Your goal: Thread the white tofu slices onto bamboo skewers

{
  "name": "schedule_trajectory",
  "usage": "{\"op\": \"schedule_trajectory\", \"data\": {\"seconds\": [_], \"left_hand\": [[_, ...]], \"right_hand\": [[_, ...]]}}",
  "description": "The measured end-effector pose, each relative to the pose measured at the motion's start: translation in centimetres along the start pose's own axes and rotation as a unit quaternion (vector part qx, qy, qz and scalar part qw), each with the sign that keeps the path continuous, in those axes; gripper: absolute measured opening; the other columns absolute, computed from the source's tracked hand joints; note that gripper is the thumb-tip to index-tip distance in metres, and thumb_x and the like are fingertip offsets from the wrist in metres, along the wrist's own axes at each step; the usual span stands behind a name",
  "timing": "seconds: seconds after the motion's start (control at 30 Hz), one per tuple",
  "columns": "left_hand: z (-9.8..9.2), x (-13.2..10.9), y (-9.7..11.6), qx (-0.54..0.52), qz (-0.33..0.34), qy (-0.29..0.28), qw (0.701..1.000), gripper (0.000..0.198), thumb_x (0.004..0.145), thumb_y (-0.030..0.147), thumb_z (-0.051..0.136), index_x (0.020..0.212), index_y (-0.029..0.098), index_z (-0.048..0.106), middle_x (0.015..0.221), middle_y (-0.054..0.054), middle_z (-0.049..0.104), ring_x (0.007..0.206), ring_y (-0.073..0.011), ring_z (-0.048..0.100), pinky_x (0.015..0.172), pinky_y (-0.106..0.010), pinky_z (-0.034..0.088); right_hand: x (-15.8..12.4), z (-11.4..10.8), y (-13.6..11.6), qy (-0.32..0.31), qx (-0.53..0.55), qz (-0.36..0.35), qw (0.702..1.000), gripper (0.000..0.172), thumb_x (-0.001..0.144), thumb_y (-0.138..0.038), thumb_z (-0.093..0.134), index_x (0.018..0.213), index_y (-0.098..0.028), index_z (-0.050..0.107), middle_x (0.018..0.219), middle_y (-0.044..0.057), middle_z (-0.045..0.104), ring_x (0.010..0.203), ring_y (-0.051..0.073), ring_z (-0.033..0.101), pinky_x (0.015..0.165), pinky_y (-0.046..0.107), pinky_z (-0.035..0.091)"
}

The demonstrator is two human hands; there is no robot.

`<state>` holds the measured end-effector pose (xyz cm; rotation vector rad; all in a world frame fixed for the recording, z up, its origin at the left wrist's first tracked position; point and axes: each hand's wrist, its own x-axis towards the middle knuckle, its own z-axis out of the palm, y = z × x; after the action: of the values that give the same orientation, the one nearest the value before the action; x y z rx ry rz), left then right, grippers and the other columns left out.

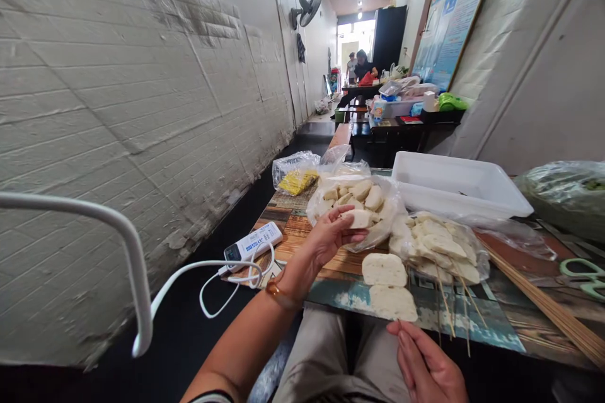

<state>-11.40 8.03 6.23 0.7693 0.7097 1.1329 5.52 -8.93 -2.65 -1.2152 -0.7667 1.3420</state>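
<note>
My left hand is closed on a pale slice of bun, held beside an open plastic bag of similar slices. Lower down, my right hand pinches the end of a thin bamboo skewer at the table's near edge. Two white slices sit threaded on that skewer, just above the right hand. A second bag with skewered slices lies to their right, sticks pointing toward me.
A white plastic tray stands behind the bags. A bundle of bamboo skewers and green-handled scissors lie at the right. A power bank with white cable rests at the table's left corner. The brick wall runs along the left; people stand far down the corridor.
</note>
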Motion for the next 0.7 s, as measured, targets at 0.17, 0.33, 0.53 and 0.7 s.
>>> {"op": "schedule_trajectory", "data": {"seconds": [0.17, 0.33, 0.53, 0.7], "left_hand": [[0.2, -2.2, -1.9, -0.036, -0.005, 0.034, 0.999, 0.028, 0.074, 0.027, 0.077, 0.093, 0.011, 0.065, 0.089, -0.011, 0.074, 0.074, -0.0202, 0.072, 0.067, -0.027, 0.056], [0.8, -3.5, -2.8, -0.067, -0.024, 0.029, 0.997, 0.034, 0.064, 0.031, 0.084, 0.084, 0.013, 0.062, 0.081, -0.008, 0.073, 0.067, -0.0193, 0.071, 0.062, -0.025, 0.055], [1.6, -5.0, -2.8, -0.088, -0.001, 0.028, 0.996, 0.051, 0.061, 0.025, 0.085, 0.107, 0.015, 0.065, 0.091, -0.008, 0.074, 0.077, -0.0201, 0.071, 0.070, -0.028, 0.053], [1.9, -5.8, -2.6, -0.087, -0.003, 0.037, 0.996, 0.049, 0.061, 0.029, 0.085, 0.105, 0.016, 0.069, 0.092, -0.007, 0.074, 0.077, -0.0169, 0.068, 0.070, -0.026, 0.052]], "right_hand": [[-0.5, -0.2, -0.5, -0.014, -0.075, 0.007, 0.997, 0.049, 0.076, -0.061, 0.067, 0.091, -0.014, 0.071, 0.042, -0.009, 0.038, 0.037, 0.007, 0.032, 0.035, 0.019, 0.027], [-0.7, -0.2, -0.7, -0.040, -0.116, 0.009, 0.992, 0.050, 0.077, -0.062, 0.066, 0.089, -0.014, 0.072, 0.042, -0.008, 0.042, 0.037, 0.008, 0.037, 0.036, 0.019, 0.030], [-0.9, -0.1, -0.3, -0.029, -0.130, -0.021, 0.991, 0.048, 0.081, -0.059, 0.063, 0.092, -0.013, 0.072, 0.042, -0.007, 0.043, 0.035, 0.007, 0.035, 0.036, 0.018, 0.029], [-0.7, -0.2, 0.0, -0.023, -0.106, -0.014, 0.994, 0.049, 0.078, -0.061, 0.065, 0.089, -0.014, 0.072, 0.040, -0.008, 0.042, 0.033, 0.006, 0.034, 0.034, 0.018, 0.028]]}}
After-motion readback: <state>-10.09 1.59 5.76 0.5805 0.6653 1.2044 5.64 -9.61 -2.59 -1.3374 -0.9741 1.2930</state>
